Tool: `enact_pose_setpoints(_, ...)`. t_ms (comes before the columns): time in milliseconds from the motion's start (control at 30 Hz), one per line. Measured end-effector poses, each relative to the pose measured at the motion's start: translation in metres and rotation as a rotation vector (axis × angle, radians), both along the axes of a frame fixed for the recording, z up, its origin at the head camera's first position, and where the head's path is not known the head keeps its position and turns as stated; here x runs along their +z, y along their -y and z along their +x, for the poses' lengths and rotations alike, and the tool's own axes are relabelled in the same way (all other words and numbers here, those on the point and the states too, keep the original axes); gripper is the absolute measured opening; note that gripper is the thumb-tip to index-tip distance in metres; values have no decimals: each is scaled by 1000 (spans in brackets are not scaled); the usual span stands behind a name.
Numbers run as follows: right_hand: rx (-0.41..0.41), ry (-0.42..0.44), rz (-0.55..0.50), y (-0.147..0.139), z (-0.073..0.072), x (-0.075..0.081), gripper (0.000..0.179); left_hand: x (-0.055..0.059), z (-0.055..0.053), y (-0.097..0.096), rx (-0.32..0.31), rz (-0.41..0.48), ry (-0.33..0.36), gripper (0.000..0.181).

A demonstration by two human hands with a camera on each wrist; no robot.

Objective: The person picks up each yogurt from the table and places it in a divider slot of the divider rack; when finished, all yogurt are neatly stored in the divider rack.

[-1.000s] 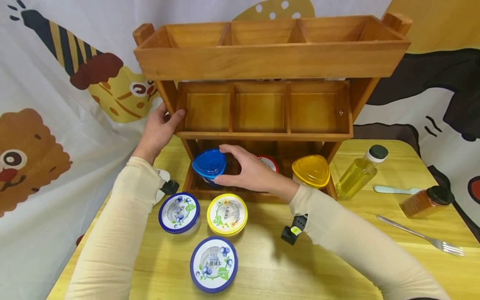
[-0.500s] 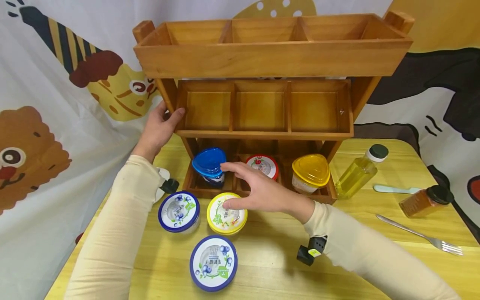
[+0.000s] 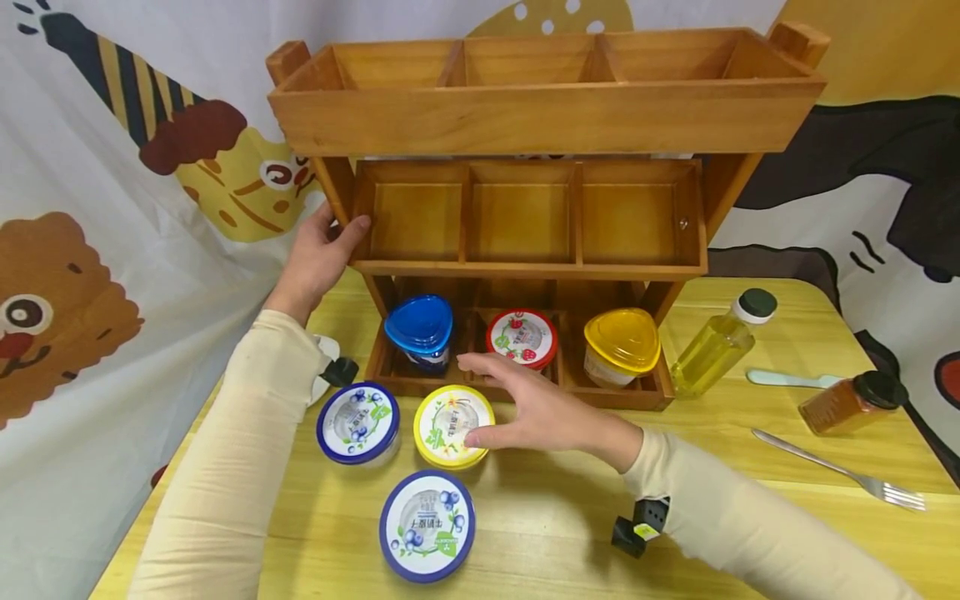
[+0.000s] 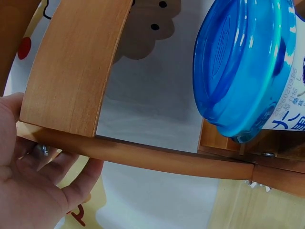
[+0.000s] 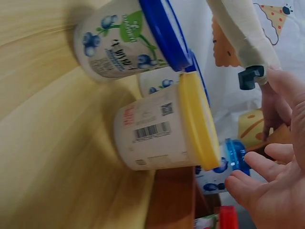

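My left hand (image 3: 318, 258) grips the left side of the three-tier wooden rack (image 3: 540, 121), thumb in front and fingers behind the post in the left wrist view. My right hand (image 3: 543, 408) is open, thumb and fingers spread, over the right edge of a yellow-lidded yogurt tub (image 3: 442, 417) in front of the rack. In the rack's bottom tier sit a cup with a blue triangular lid (image 3: 420, 325) at left, a red-lidded tub (image 3: 522, 337) in the middle and a cup with a yellow triangular lid (image 3: 624, 340) at right.
Two blue-lidded blueberry tubs, one left (image 3: 358, 423) and one nearer (image 3: 427, 527), stand beside the yellow-lidded one. To the right are an oil bottle (image 3: 716, 346), a pale-handled utensil (image 3: 791, 380), a spice jar (image 3: 851, 404) and a fork (image 3: 843, 471). A printed cloth (image 3: 150, 333) hangs behind.
My right hand has come away from the blue-lidded cup, moving right and toward me to the yellow-lidded tub. The cup stays in the bottom left compartment. My left hand has not moved.
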State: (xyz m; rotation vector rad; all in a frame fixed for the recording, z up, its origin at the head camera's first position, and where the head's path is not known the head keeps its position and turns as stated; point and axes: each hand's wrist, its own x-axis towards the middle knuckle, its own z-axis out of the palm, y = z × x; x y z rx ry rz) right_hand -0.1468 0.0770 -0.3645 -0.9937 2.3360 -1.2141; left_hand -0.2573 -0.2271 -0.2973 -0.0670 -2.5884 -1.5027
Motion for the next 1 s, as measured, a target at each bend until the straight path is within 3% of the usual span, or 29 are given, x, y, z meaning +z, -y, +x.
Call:
enact_pose_setpoints(233,-12,16,-23,-6,4,-14,85,1,0,0,-7,6,-4,59)
enact_pose_setpoints(600,-33,113,-92,-12,10,-40,91,1,1,0,-5,15,-4,59)
enact_pose_setpoints(1000,-69,215,-39,-6,15,-54,105,0,-1,0,-5,18,-9,59)
